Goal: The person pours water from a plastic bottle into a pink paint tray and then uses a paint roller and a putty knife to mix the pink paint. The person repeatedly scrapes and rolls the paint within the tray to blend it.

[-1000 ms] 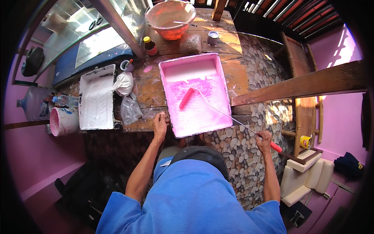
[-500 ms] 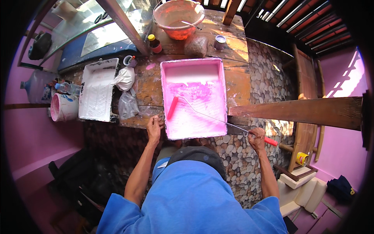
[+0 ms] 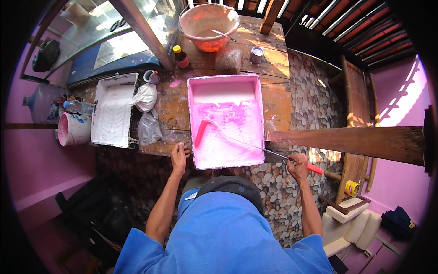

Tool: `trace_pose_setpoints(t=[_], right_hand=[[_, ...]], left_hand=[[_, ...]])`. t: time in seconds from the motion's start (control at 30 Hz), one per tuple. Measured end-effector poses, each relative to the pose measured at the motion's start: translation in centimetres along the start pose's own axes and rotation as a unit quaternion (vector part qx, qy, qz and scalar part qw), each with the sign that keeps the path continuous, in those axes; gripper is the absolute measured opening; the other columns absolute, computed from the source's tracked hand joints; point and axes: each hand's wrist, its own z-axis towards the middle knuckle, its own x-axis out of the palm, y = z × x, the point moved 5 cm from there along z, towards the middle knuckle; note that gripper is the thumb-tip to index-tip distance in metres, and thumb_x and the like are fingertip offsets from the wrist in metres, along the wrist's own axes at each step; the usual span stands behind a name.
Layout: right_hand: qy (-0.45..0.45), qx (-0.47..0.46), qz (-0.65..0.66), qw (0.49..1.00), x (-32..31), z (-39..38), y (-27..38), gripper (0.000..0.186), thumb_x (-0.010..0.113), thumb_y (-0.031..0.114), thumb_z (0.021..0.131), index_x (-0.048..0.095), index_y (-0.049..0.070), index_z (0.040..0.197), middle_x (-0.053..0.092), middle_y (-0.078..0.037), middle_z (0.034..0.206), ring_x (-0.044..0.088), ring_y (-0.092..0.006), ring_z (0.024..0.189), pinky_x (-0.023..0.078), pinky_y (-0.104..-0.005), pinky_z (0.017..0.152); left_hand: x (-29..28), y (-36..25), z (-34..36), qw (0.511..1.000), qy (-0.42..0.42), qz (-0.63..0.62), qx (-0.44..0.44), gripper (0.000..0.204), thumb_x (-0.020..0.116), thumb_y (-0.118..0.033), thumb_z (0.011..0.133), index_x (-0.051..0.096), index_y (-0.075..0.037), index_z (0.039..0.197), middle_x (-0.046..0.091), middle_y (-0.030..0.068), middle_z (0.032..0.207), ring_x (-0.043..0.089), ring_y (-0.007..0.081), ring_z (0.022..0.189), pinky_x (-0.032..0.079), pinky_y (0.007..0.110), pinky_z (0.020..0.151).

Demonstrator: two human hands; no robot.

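The floor is patterned like rounded pebbles, grey and tan, and the walls around it are painted flat pink. A long wooden board, worn and splashed with paint, lies across the middle, and a thick brown beam reaches in from the right.

On the board sits a rectangular pink tray, its ribbed slope smeared with wet pink paint. To its left lies a white tray of the same shape, with crumpled plastic bags between them. Beyond the pink tray stands a round orange basin. A small pink-lined bucket stands on the floor at the far left.

The paint roller, a pink fuzzy cylinder on a thin wire frame, rests in the left side of the pink tray; its red handle runs off to the right.

The left hand lies flat, fingers spread, on the near edge of the board just beside the tray. The right hand is closed around the roller's handle, arm bent outward.
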Motion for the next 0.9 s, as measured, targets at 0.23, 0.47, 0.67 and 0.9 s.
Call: trace_pose_setpoints(t=[0.23,0.47,0.67,0.9], right_hand=[[-0.036,-0.023,-0.051,0.998,-1.7,0.3,3.4,0.039,0.072,0.023,0.069,0.063,0.008,0.103,0.064,-0.008,0.09,0.06,-0.0275,0.088,0.038,-0.0434,0.094],[-0.119,-0.086,0.02,0.989,-1.4,2.3,15.8,0.038,0.074,0.025,0.072,0.06,0.005,0.101,0.063,-0.011,0.089,0.061,-0.0288,0.084,0.046,-0.0405,0.078],[-0.229,-0.142,0.088,0.959,-1.6,20.4,27.4,0.021,0.066,0.021,0.081,0.064,0.005,0.095,0.064,-0.011,0.089,0.061,-0.027,0.084,0.045,-0.0378,0.074],[-0.168,-0.092,-0.161,0.968,0.2,42.1,27.1,0.019,0.058,0.023,0.08,0.069,0.01,0.087,0.067,-0.017,0.09,0.063,-0.0319,0.087,0.046,-0.0445,0.079]], left_hand=[[-0.4,-0.1,0.1,1.0,0.014,0.009,-0.019,0.043,0.044,-0.038,0.098,0.054,-0.003,0.121,0.061,0.0085,0.101,0.06,0.017,0.086,0.051,0.03,0.075],[-1.8,0.3,-0.1,1.0,-0.004,0.013,0.002,0.031,0.046,-0.029,0.097,0.059,-0.002,0.089,0.061,0.0057,0.079,0.06,0.0128,0.067,0.049,0.026,0.06],[-6.5,3.4,-3.4,0.999,-0.005,0.033,-0.004,0.019,0.045,-0.016,0.091,0.056,-0.003,0.081,0.06,0.0057,0.073,0.06,0.0122,0.062,0.049,0.025,0.055],[-15.7,12.5,-9.1,0.987,-0.092,0.102,-0.082,0.016,0.052,-0.018,0.09,0.058,-0.004,0.083,0.06,0.0053,0.071,0.06,0.0133,0.059,0.05,0.026,0.052]])
